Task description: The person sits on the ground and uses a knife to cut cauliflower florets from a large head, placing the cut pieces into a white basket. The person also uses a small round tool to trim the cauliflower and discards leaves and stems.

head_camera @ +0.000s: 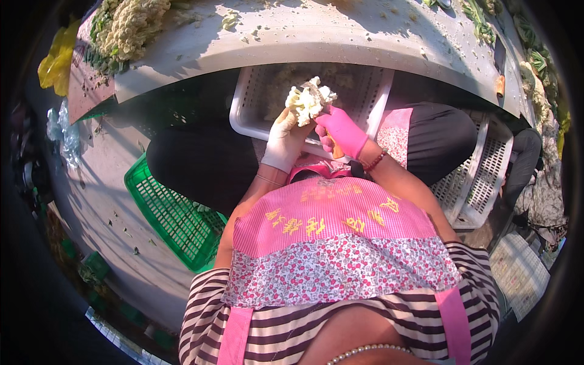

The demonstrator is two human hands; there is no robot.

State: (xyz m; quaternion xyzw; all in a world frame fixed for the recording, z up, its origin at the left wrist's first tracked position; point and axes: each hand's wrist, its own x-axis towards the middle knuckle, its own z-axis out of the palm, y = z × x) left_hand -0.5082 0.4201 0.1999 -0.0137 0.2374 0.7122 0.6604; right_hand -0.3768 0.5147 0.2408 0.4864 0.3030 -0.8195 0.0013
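A piece of cauliflower [306, 101] with pale florets is held up above a white plastic crate [235, 107]. My left hand [285, 137], in a whitish glove, grips it from the left and below. On the other side, my right hand [344, 131] wears a pink glove and is closed around an orange-brown handle [337, 149], apparently a knife's. Its blade cannot be made out against the cauliflower. Pale pieces of cauliflower [335, 75] lie in shade inside the crate, which sits between my knees, partly under the table edge.
The pale table [292, 50] bears scattered crumbs and a heap of cauliflower [132, 29] at left. A knife with a wooden handle [500, 86] lies near its right edge. A green crate [182, 214] stands at left, white crates [486, 173] at right. Beyond them shows another person's dark-clothed leg [524, 159].
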